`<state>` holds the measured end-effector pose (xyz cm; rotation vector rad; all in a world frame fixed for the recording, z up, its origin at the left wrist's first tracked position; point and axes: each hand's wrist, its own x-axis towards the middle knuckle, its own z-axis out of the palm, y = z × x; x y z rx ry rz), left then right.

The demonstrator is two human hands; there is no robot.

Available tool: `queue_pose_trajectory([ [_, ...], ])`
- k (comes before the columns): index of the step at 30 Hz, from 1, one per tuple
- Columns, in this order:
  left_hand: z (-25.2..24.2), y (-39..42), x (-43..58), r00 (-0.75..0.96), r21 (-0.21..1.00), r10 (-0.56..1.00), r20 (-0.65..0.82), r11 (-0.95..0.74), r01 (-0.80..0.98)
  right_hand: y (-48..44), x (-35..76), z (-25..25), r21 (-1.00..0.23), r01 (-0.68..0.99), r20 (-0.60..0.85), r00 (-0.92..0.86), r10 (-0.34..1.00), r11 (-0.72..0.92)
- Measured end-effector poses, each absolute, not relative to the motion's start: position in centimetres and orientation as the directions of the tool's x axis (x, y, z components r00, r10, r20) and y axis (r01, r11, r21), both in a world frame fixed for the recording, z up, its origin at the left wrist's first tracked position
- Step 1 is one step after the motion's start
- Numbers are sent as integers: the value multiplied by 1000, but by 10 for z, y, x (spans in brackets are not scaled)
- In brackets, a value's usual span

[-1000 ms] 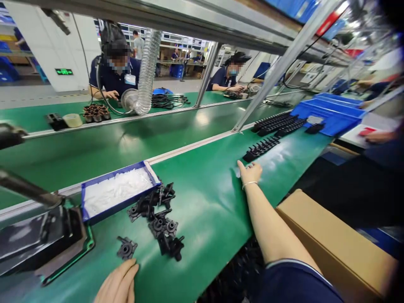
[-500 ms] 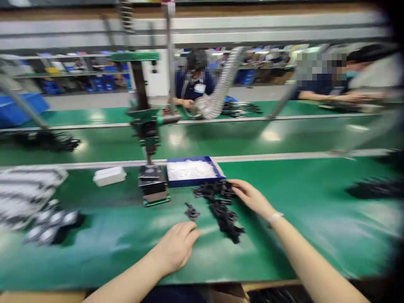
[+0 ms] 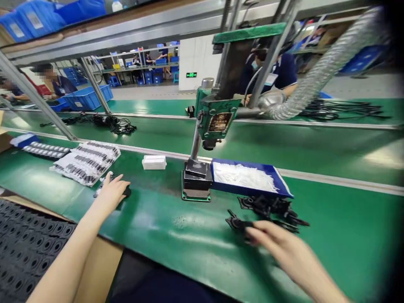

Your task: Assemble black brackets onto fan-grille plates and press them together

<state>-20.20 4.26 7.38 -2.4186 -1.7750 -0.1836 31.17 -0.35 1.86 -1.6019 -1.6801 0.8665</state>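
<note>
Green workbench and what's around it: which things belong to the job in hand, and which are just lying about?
Likely in the job, judging by the hands:
black part at the right hand
piled black parts beyond it
dark piece by the left hand

Seemingly just lying about:
white box
tangled black cables farther back
blue bin across the way

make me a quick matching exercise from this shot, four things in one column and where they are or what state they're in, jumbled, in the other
1. left hand
2. right hand
3. blue tray
4. small white block

A. filled with thin white pieces
B. lies just left of the drill-press-like stand's base
C. fingers at a black plastic part with a projecting arm
D. fingers spread over dark parts, beside white packs

Pairs: 1-D, 2-C, 3-A, 4-B
</note>
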Motion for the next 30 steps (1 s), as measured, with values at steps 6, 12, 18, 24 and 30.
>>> queue_pose_trajectory([
  [6,66,46,-165,426,117,898,107,-437,892,-15,236,-3,-800,600,-76,-98,992,-2],
  [12,57,15,-63,527,387,846,85,-515,765,-16,247,-1,-554,810,157,-124,980,191],
  [18,57,50,-47,398,666,910,118,-370,648,12,218,12,-746,618,262,-71,962,249],
  [24,19,113,-25,397,750,908,135,-356,558,47,196,-12,-929,367,42,-37,998,53],
  [30,0,132,-15,391,789,901,186,-374,487,43,205,-17,-904,421,16,-136,991,73],
])
